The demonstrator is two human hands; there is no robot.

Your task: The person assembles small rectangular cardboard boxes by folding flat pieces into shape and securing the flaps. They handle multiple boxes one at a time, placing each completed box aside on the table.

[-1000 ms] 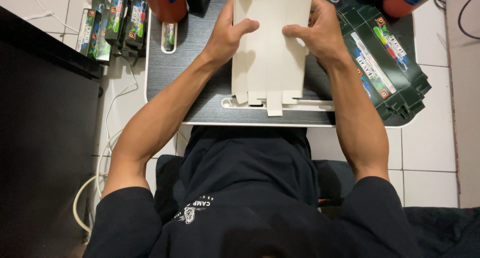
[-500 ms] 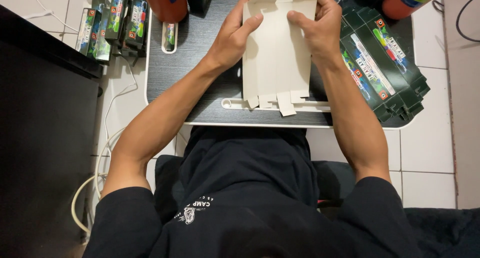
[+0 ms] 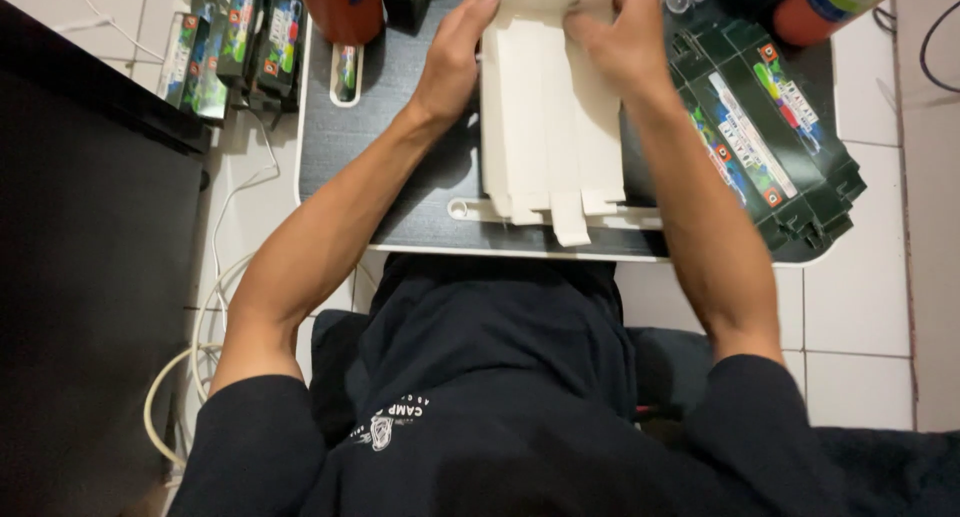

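Nearest is the person's dark shirt (image 3: 500, 397), with both forearms reaching away over a small dark table (image 3: 390, 167) that stands on white floor tiles. At the table's near edge lie the bottom flaps of a pale flat carton (image 3: 550, 127), a creased cardboard blank lying plain side up along the table's middle. Farther on, the left hand (image 3: 455, 62) presses on the carton's left edge, fingers bent and closed over the card. The right hand (image 3: 625, 42) grips the carton's far right part, fingers curled down onto it.

To the right, a stack of green flat cartons (image 3: 770, 147) lies partly under the right forearm. To the left, beyond the table, green boxes (image 3: 235, 47) stand in a row. At the far edge are red bottles (image 3: 340, 2).

Judging from the grip, uneven pressure could crease the card off its fold lines or tear a flap, and the right forearm could nudge the green stack off the table.

The carton's far end and both sets of fingertips are cut off by the top edge, so what the fingers pinch there cannot be told.
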